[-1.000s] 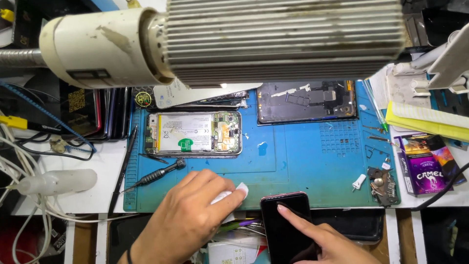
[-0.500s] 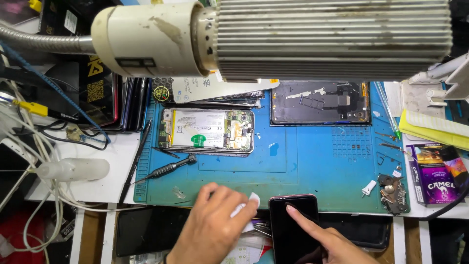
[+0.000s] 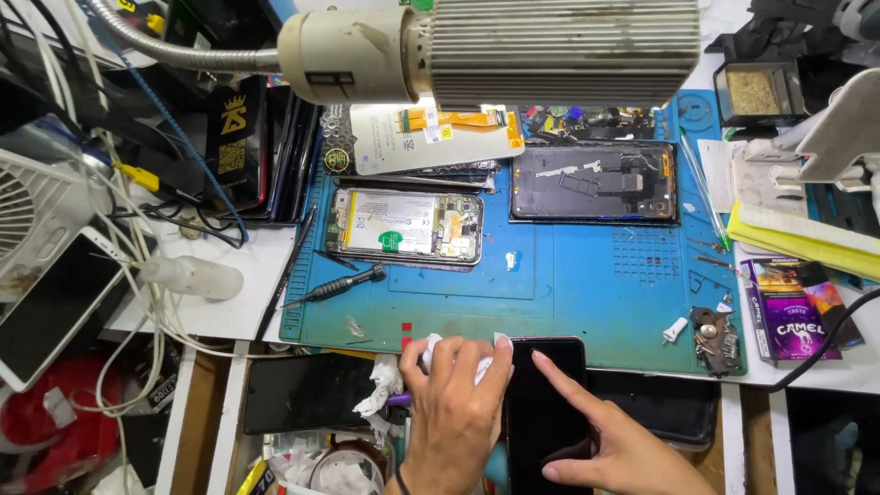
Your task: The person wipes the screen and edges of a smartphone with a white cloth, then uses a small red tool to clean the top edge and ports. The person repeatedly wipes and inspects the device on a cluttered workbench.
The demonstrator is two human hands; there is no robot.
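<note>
My left hand (image 3: 456,410) lies at the near edge of the blue work mat (image 3: 587,293), its fingers pressed on a crumpled white tissue (image 3: 431,353). Right beside it my right hand (image 3: 616,446) holds a black phone screen (image 3: 548,403) that juts over the mat's front edge, index finger stretched across the glass. Further back on the mat lie an opened phone (image 3: 405,225) showing its battery and boards, and a dark phone frame (image 3: 594,181).
A black screwdriver (image 3: 337,288) lies left on the mat. A ribbed lamp head (image 3: 513,41) on a gooseneck hangs over the back. Cables and a white bottle (image 3: 188,275) crowd the left; a purple packet (image 3: 796,307) and small parts (image 3: 713,332) sit right. A black phone (image 3: 307,391) lies in the drawer.
The view has tilted down and shifted. My left hand drew back toward the mat's near edge and closed over the tissue; my right hand still rests on the black screen.
</note>
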